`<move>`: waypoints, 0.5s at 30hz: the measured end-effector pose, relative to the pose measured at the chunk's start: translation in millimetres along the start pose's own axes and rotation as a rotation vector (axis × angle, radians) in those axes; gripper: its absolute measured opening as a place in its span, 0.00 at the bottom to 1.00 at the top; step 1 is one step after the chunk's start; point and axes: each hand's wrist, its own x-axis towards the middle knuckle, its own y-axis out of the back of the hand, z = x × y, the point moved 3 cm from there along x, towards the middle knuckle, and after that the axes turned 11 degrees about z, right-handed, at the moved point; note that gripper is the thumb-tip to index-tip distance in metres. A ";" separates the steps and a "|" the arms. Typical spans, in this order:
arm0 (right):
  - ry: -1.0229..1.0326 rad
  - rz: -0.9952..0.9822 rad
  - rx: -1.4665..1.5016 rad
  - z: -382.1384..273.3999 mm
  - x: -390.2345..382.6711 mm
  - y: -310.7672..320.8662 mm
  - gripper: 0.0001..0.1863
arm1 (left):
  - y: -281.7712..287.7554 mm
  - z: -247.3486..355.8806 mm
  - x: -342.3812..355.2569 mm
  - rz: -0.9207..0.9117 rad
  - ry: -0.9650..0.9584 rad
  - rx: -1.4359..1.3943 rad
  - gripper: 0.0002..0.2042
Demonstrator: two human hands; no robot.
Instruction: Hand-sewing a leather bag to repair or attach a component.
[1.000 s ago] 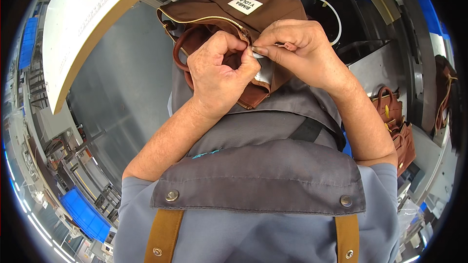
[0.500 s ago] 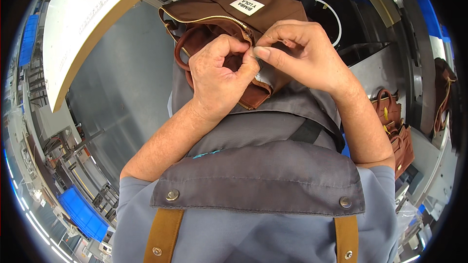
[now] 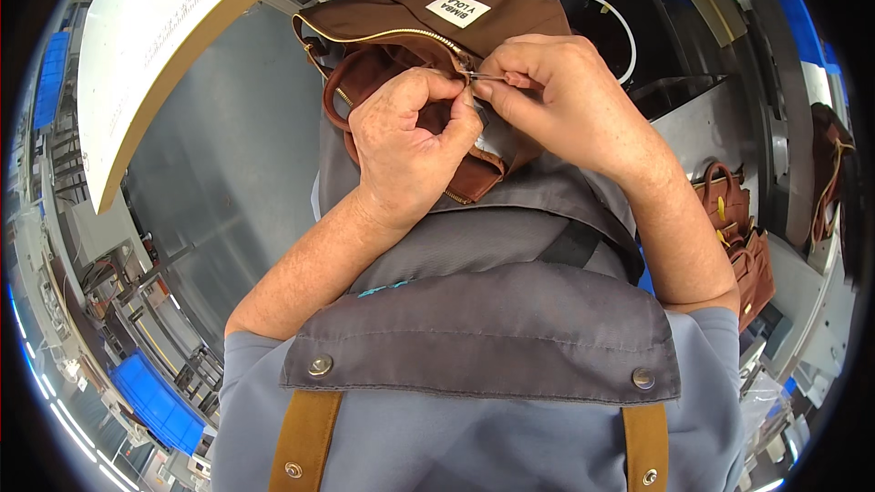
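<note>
A brown fabric bag (image 3: 401,11) with a white label lies before me, its gold-toothed zip open and its brown handles tucked in the mouth. My left hand (image 3: 410,137) pinches the edge of the bag's opening near the zip end between thumb and forefinger. Opposite it, my right hand (image 3: 556,96) is closed round a thin, pointed metal tool (image 3: 492,77), whose tip meets the pinched edge. The tool is too small to tell exactly. Both sets of fingertips almost touch, and the other fingers of my right hand are curled.
A grey metal worktop (image 3: 228,118) stretches to the left, below a curved white board (image 3: 182,27). Brown handbags (image 3: 743,246) stand at the right. Behind the bag is a white ring (image 3: 629,41). A blue crate (image 3: 157,401) sits at lower left.
The thin metal tool now shows between my right fingers, pointing at the pinched edge; before, it could not be seen. My left hand keeps its pinch, and the bag has barely shifted.
</note>
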 end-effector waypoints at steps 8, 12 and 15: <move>-0.242 -0.018 0.437 14.2 -7.2 -11.3 0.07 | -4.1 -4.8 -5.7 0.028 0.359 -0.239 0.04; -0.229 0.012 0.485 25.2 -10.0 -18.0 0.06 | -4.5 -2.5 -5.4 0.021 0.449 -0.283 0.03; -0.226 0.020 0.457 25.1 -9.8 -16.8 0.07 | -4.5 -4.3 -6.1 0.034 0.508 -0.342 0.03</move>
